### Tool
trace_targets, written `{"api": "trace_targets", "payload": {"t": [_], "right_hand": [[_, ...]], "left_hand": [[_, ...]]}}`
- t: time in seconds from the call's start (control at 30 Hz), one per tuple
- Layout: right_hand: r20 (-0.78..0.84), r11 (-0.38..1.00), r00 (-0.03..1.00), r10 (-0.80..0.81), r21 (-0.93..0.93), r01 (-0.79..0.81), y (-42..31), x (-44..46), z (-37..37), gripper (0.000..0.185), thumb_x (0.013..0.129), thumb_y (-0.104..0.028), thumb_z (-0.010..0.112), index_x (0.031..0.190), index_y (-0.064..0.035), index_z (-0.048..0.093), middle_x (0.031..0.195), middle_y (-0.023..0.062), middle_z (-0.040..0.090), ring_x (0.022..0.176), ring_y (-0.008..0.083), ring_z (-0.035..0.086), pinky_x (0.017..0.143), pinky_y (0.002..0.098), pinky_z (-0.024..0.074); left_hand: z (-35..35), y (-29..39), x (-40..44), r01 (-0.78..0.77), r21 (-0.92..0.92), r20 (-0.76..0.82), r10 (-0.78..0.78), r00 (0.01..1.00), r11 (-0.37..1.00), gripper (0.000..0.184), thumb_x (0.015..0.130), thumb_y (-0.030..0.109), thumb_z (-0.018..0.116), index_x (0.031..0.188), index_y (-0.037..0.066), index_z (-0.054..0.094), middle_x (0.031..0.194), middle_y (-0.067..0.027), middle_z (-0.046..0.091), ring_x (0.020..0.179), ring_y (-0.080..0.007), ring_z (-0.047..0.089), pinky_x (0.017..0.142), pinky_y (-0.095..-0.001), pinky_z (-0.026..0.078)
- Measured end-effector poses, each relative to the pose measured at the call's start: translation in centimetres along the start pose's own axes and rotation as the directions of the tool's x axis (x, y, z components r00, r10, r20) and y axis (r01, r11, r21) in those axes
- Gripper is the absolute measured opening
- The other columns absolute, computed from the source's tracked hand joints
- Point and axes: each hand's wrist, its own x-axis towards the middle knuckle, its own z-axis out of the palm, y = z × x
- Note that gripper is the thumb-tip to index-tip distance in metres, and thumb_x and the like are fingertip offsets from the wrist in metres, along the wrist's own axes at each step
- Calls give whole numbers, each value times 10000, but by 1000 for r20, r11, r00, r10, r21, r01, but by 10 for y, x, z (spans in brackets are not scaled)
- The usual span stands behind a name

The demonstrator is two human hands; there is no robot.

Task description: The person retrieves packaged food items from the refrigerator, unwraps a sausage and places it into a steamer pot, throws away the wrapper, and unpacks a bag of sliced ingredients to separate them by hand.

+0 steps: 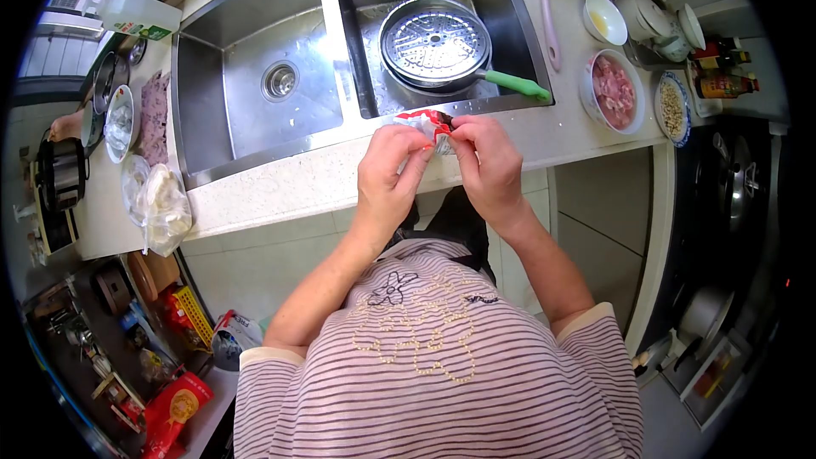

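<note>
Both of my hands pinch a small red and white plastic packet (432, 122) just above the counter's front edge, before the right sink basin. My left hand (393, 166) grips its left side between thumb and fingers. On the packet's right side, my right hand (487, 161) is closed with thumb and fingertips. Whether the packet is torn open cannot be made out. Behind it, in the right basin (357, 34), a round steamer plate with holes (435, 38) rests on a pan with a green handle (514, 85).
To the right stand a bowl of raw meat (614, 92), a plate of small pale pieces (673, 109), a bowl with yellow liquid (605, 19) and a pink brush (544, 8). The left basin (246, 42) is beside a plastic bag (166, 208) and a white bowl (121, 123).
</note>
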Motion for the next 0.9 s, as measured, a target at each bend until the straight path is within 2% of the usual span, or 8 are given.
{"api": "trace_targets", "payload": {"t": [0.1, 0.2, 0.3, 0.4, 0.6, 0.7, 0.8, 0.9], "right_hand": [[0, 996, 998, 70, 49, -70, 1, -1, 0, 148, 718, 73, 593, 826, -15, 544, 841, 132, 587, 775, 313, 580, 684, 372, 475], [-2, 988, 994, 111, 111, -110, -2, 1, 1, 137, 726, 79, 584, 823, -9, 544, 829, 135, 582, 765, 310, 579, 673, 367, 473], [16, 973, 986, 164, 165, -165, -5, -1, 3, 125, 735, 71, 592, 821, -5, 543, 820, 130, 571, 736, 289, 572, 645, 348, 470], [36, 948, 975, 219, 228, -222, -5, -2, 4, 117, 743, 61, 601, 828, -1, 549, 831, 116, 562, 701, 244, 564, 606, 313, 465], [131, 925, 963, 237, 273, -265, -12, 5, -5, 119, 741, 6, 623, 845, 0, 566, 846, 97, 554, 673, 183, 554, 556, 276, 450], [154, 922, 954, 258, 255, -290, -10, 8, -6, 102, 730, -1, 620, 818, -1, 569, 826, 96, 553, 672, 190, 557, 546, 284, 444], [176, 947, 957, 229, 187, -261, 1, 4, -6, 89, 748, 31, 611, 827, -2, 586, 902, 75, 553, 759, 133, 562, 558, 224, 475], [147, 952, 964, 220, 183, -245, 1, 2, -6, 72, 750, 40, 604, 808, 4, 581, 872, 74, 557, 742, 133, 557, 569, 234, 467]], "left_hand": [[1, 4, 1, 75, -43, 19, -74, 997, 996, 95, 799, 4, 632, 890, -1, 607, 877, -67, 553, 786, -139, 552, 700, -247, 464], [8, 13, 0, 246, -133, 13, -246, 969, 960, 140, 740, -30, 641, 868, 24, 622, 793, -63, 537, 749, -184, 537, 680, -285, 448], [11, 4, -1, 224, -188, -3, -228, 974, 956, 146, 726, -50, 635, 841, 40, 633, 782, -47, 514, 744, -174, 519, 672, -280, 443], [11, 0, -5, 109, -80, -58, -114, 992, 991, 166, 710, -65, 629, 828, 51, 640, 799, -54, 514, 763, -183, 516, 671, -278, 439], [15, 4, -8, 35, 22, -168, -31, 985, 999, 194, 693, -82, 605, 831, 48, 646, 837, -79, 533, 808, -223, 523, 685, -294, 441], [12, 10, -6, -21, 116, -111, 34, 993, 993, 197, 687, -63, 611, 849, 41, 651, 849, -85, 541, 819, -237, 527, 684, -310, 447], [13, 11, -7, -76, 195, -58, 89, 994, 978, 217, 683, -37, 621, 887, 32, 648, 858, -90, 542, 817, -249, 531, 680, -323, 454], [8, 14, -7, -160, 343, 43, 154, 987, 926, 323, 685, -70, 588, 982, 43, 645, 888, -103, 552, 813, -239, 549, 695, -311, 463]]}}
